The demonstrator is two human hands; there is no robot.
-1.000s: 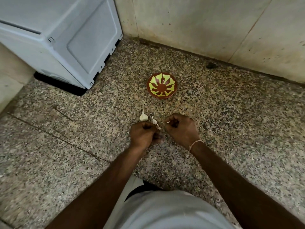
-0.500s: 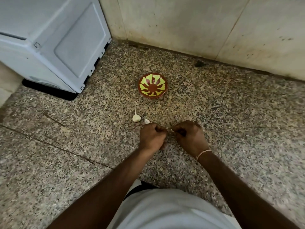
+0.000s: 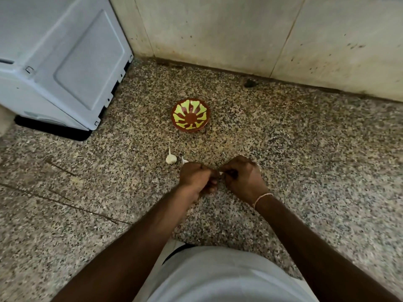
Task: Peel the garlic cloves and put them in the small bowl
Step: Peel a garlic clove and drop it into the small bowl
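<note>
At the far left of the floor (image 3: 65,214) I see a pale grey appliance (image 3: 65,62), its corner standing against the tiled wall (image 3: 239,35) that runs across the back. The floor is speckled stone, and a dark crack line crosses its left part.

Moving right, a whole garlic clove (image 3: 171,158) with a thin upright tip lies on the floor, near the middle. Just beside it, to the right, I make out a second clove (image 3: 184,160), partly hidden behind my left hand (image 3: 197,178). Beyond both, nearer the wall, sits the small bowl (image 3: 191,115), red-brown with a yellow-green pattern inside; I see nothing in it.

My left hand is curled into a loose fist, its fingertips meeting those of my right hand (image 3: 242,178). Between them shows a small white bit of garlic (image 3: 221,172), which both hands appear to pinch; most of it is covered, so I cannot tell how much skin is on it. The right hand's fingers are curled in as well, and a thin pale band (image 3: 262,198) circles that wrist. Both hands hover just above the floor, in front of the bowl and well apart from it.

At the bottom edge, my light grey clothing (image 3: 218,280) fills the view between my forearms.
</note>
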